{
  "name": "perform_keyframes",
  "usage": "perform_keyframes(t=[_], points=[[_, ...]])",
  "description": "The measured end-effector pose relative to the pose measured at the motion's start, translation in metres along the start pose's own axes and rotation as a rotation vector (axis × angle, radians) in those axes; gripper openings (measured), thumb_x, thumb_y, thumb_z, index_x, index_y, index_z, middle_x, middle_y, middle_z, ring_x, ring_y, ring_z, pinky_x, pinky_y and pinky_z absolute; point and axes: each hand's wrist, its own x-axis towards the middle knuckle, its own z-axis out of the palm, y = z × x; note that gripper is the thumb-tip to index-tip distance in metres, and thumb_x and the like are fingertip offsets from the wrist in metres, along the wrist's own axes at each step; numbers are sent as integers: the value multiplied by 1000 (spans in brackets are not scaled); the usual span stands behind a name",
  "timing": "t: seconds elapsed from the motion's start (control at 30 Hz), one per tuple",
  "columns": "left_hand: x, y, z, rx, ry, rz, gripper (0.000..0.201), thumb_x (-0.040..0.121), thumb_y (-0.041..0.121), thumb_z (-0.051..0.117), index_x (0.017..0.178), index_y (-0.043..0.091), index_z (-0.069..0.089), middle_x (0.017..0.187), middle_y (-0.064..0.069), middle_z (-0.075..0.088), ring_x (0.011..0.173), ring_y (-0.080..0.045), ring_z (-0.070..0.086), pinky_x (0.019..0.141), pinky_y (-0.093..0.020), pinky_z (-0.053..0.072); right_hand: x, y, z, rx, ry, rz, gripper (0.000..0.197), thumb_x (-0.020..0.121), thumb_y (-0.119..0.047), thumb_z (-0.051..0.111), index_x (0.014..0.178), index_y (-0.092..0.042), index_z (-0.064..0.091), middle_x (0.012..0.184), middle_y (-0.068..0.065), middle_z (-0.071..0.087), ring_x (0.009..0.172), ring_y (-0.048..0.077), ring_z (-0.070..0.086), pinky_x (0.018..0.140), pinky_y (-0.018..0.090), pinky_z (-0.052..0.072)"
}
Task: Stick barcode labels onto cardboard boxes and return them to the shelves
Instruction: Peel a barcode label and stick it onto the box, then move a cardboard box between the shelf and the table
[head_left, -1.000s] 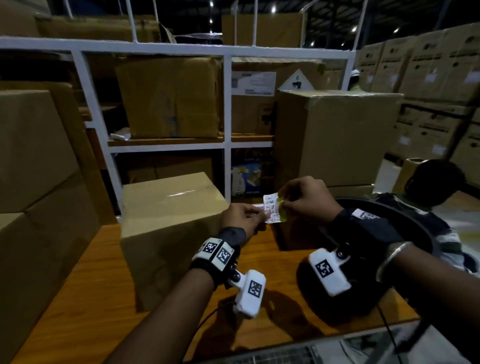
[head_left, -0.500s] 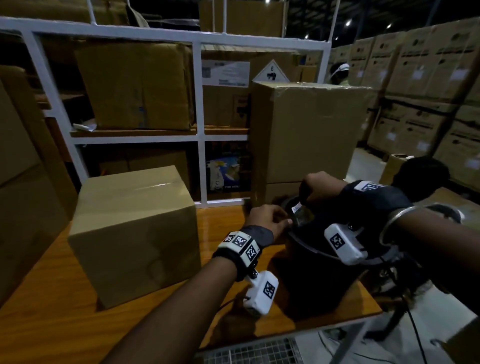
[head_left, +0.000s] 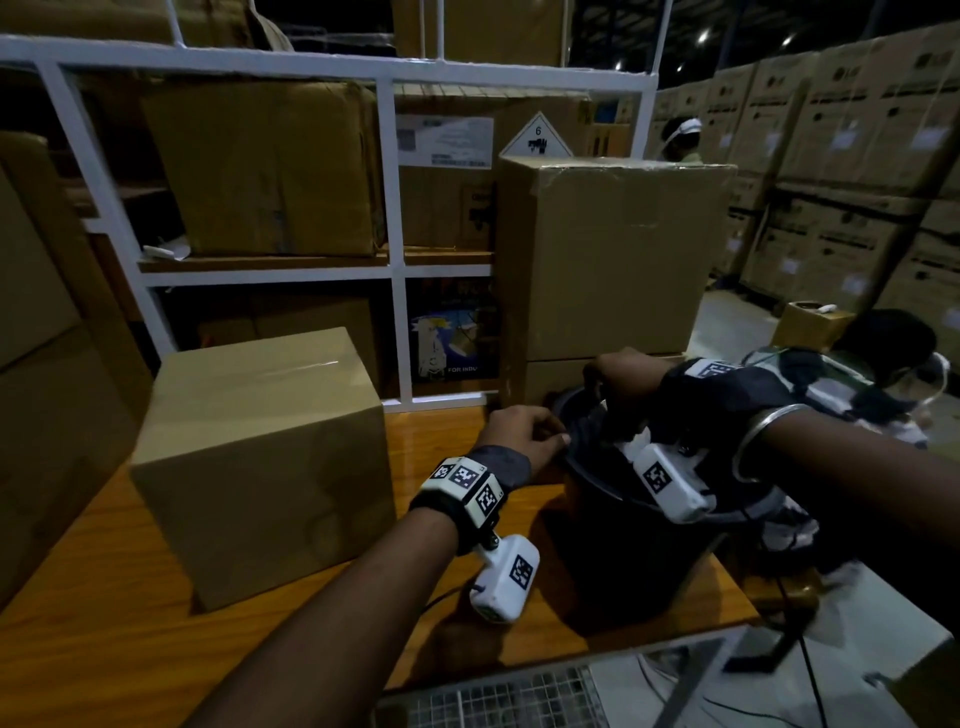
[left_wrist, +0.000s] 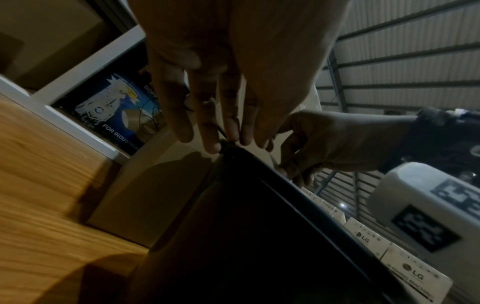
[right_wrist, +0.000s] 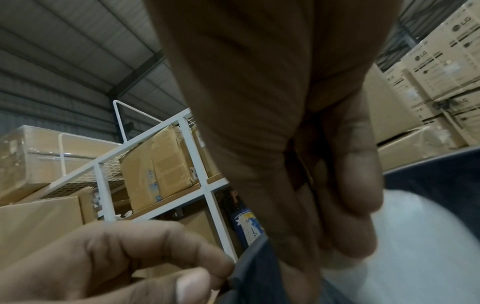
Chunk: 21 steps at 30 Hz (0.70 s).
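Note:
A black bin (head_left: 623, 561) stands on the wooden table's (head_left: 104, 623) right side. My left hand (head_left: 524, 431) is at its near rim; in the right wrist view its thumb and forefinger (right_wrist: 202, 265) pinch the rim (right_wrist: 249, 267). My right hand (head_left: 618, 374) reaches over the far rim, with the fingers (right_wrist: 345, 185) pointing down into the bin above something white and blurred (right_wrist: 415, 246). What those fingers hold is hidden. No label shows. A small sealed cardboard box (head_left: 260, 457) sits to the left, and a tall box (head_left: 613, 254) stands behind the bin.
A white shelf frame (head_left: 395, 275) with several cartons stands behind the table. More boxes are stacked at the left edge (head_left: 47, 364). A person (head_left: 883, 348) sits low at the right. Stacked cartons (head_left: 857, 156) fill the far right.
A second ago both hands held a white label above the table. They have since dropped to the black bin, and the label is out of sight. My view has swung right.

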Motion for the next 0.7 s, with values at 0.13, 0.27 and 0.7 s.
perform_keyframes(t=[0.13,0.27,0.7], points=[[0,-1,-3,-1,-3,3,24,91,33,66,107,18,72,107,-1,71,97,-14,60,77,-18,40,4,0,3,-20,9,5,29,90,-25,73,113,-8,70,105,7,72,93,22,70,83,34,60],[-2,-5,-6,14,-8,4,25,90,35,66,108,18,72,109,-1,70,102,-16,62,83,-22,46,2,-10,11,43,-9,47,34,104,-20,52,128,2,60,113,14,64,93,22,58,88,30,49],[-26,-39,-72,36,139,5,20,89,34,67,103,20,72,99,3,72,91,-12,65,80,-27,53,-19,-59,-33,119,235,-194,8,88,-10,71,94,-14,73,98,4,68,94,22,67,75,29,52]])
